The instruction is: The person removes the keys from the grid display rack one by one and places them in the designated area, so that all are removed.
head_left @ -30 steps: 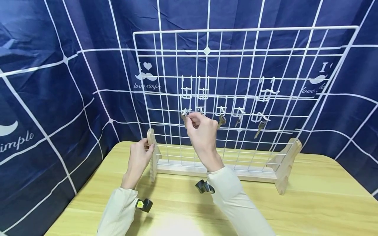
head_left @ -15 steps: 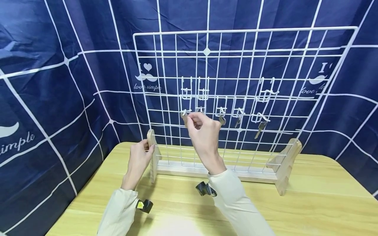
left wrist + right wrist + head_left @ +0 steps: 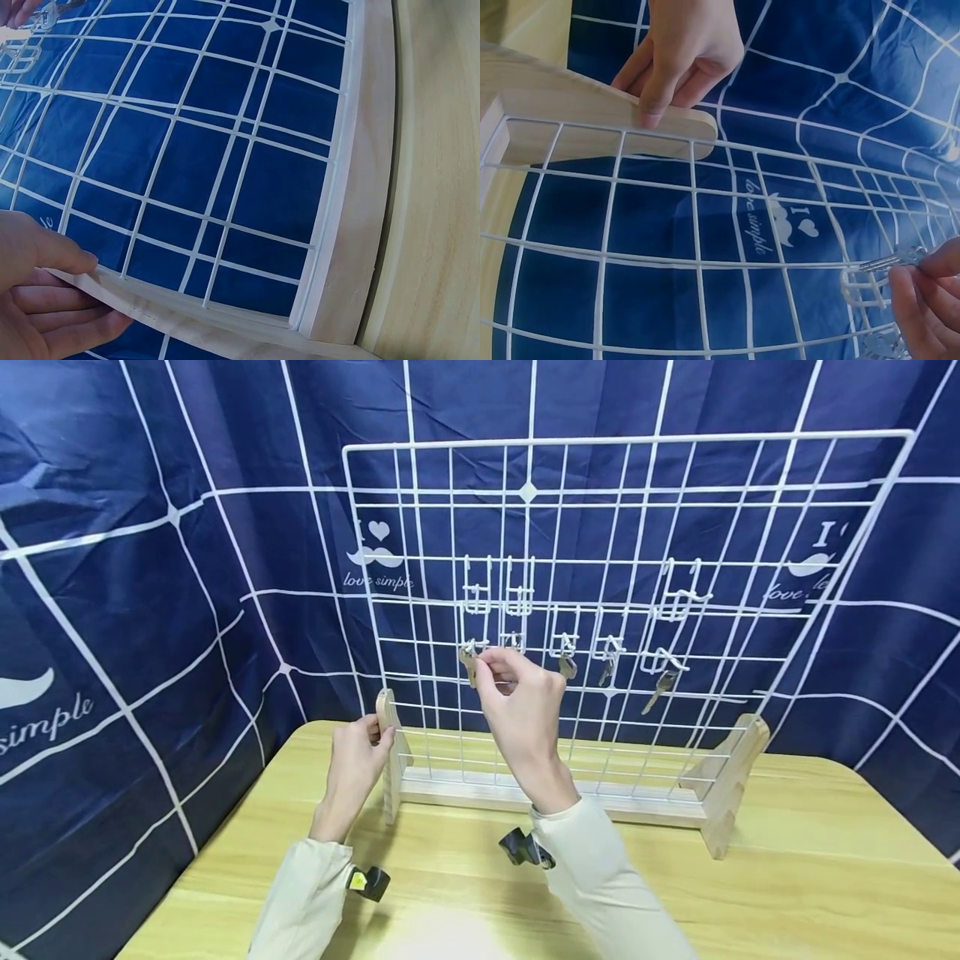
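Observation:
My left hand (image 3: 351, 777) grips the top of the upright wooden side support (image 3: 386, 703) of a white wire grid rack (image 3: 622, 441), thumb on one face and fingers on the other. In front of the rack, my right hand (image 3: 522, 714) has its thumb and forefinger at a key (image 3: 468, 663) that hangs from the leftmost lower hook. The right wrist view shows these fingertips pinching near the head of the key (image 3: 885, 263). More keys hang to the right, among them a bronze-coloured key (image 3: 567, 666) and a long key (image 3: 660, 692). My right hand partly hides the second lower hook.
Upper white hooks (image 3: 477, 599) sit on the grid above the keys, with another hook (image 3: 678, 604) farther right. The rack stands on a light wooden table (image 3: 442, 877). A blue curtain (image 3: 247, 460) with white lines hangs behind and at the left.
My right fingertips have shifted slightly right, and more of the leftmost key shows. The bronze-coloured key beyond the hand is more covered than at first. My left hand stays on the support.

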`<state>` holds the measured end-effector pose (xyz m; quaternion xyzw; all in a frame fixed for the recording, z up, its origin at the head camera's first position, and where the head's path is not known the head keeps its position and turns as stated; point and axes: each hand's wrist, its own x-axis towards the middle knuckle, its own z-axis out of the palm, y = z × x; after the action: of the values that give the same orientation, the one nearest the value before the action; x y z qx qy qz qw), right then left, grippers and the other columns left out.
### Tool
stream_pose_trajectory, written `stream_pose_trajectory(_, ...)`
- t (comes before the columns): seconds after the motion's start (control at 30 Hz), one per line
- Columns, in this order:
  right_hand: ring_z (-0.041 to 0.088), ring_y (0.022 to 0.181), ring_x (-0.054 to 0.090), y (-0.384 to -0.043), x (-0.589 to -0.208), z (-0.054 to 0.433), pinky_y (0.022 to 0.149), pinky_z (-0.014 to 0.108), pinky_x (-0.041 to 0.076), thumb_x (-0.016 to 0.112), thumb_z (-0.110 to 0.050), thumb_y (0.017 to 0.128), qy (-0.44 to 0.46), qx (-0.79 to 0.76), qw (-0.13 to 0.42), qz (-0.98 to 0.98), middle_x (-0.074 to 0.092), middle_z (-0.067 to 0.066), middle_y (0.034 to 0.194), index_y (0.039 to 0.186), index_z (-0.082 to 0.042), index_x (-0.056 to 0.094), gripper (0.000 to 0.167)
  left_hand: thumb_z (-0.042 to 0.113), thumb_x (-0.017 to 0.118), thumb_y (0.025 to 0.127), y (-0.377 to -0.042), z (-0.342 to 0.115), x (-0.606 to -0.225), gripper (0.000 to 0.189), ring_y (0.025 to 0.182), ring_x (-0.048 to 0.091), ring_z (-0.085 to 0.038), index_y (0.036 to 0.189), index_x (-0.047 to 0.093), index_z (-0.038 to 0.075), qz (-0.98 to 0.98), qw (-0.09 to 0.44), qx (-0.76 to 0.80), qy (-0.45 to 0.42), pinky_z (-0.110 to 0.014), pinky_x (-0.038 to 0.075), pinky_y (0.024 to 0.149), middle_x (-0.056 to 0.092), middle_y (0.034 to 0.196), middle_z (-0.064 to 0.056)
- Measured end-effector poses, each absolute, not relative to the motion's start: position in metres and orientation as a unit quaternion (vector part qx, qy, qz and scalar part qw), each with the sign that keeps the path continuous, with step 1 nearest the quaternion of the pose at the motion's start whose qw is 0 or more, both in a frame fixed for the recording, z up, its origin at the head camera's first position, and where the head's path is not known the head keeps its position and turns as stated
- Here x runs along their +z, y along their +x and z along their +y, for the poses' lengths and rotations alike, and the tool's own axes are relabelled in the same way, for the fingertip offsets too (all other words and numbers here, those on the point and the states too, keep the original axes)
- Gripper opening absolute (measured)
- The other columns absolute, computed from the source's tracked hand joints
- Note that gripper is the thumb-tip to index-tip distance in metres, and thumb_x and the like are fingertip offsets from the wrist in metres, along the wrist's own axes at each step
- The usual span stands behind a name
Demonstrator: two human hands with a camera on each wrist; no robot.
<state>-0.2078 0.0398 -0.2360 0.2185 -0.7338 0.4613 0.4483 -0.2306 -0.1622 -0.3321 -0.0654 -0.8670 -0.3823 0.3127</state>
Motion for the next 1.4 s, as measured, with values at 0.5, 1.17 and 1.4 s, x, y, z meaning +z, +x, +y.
stream_pose_trajectory(0.5,0.016,0.066,0.070,-0.198,-0.234,0.042,0.062,0.025,0.058,0.069,-0.004,0.086,0.237,0.464,0.471,-0.712,0.073,0.009,0.077,0.087,0.001,0.073,0.007,-0.003,0.062,0.086,-0.230,-0.162,-0.328,0.018,0.079,0.071,-0.035,0.098,0.068,-0.014,-0.834,0.349,-0.422,-0.072,-0.044,0.059,0.070,0.070,0.090,-0.026)
stream_pose_trajectory(1.17,0.013,0.063,0.069,-0.193,-0.250,0.057,0.062,0.024,0.058,0.070,-0.003,0.084,0.251,0.457,0.468,-0.713,0.073,0.008,0.076,0.086,0.001,0.074,0.005,-0.006,0.063,0.085,-0.229,-0.161,-0.328,0.018,0.080,0.071,-0.037,0.099,0.067,-0.016,-0.819,0.363,-0.438,-0.075,-0.044,0.059,0.071,0.069,0.091,-0.028)
stream_pose_trajectory(1.4,0.011,0.062,0.068,-0.196,-0.263,0.068,0.061,0.018,0.056,0.071,-0.004,0.085,0.237,0.477,0.420,-0.735,0.073,0.005,0.075,0.088,-0.001,0.073,0.005,-0.006,0.064,0.084,-0.230,-0.162,-0.327,0.018,0.080,0.071,-0.038,0.099,0.067,-0.016,-0.817,0.368,-0.438,-0.075,-0.044,0.059,0.070,0.069,0.090,-0.028)
